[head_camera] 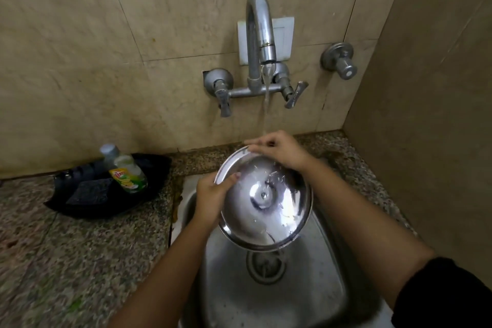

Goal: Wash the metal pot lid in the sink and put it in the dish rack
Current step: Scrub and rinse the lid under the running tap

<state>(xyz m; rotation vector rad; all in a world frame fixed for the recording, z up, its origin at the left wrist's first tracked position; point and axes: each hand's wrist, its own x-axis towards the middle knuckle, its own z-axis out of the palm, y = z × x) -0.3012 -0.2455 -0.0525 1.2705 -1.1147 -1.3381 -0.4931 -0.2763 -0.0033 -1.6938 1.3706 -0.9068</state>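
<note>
The round metal pot lid (266, 210) is held over the steel sink (319, 287), its hollow underside facing me and tilted. My left hand (213, 197) grips the lid's left rim, thumb on the inner face. My right hand (279, 152) holds the far rim at the top. Water runs from the tap (259, 32) in a thin stream onto my right hand and the lid, and droplets sit on the metal. The drain (266, 265) shows just below the lid. No dish rack is in view.
On the speckled granite counter (80, 261) to the left lies a black tray (138, 205) holding a green dish soap bottle (130, 173), a dark scrub pad (89, 190) and a capped bottle (109, 153). Tap handles (223, 98) and a wall valve (340, 61) stick out from the tiled wall.
</note>
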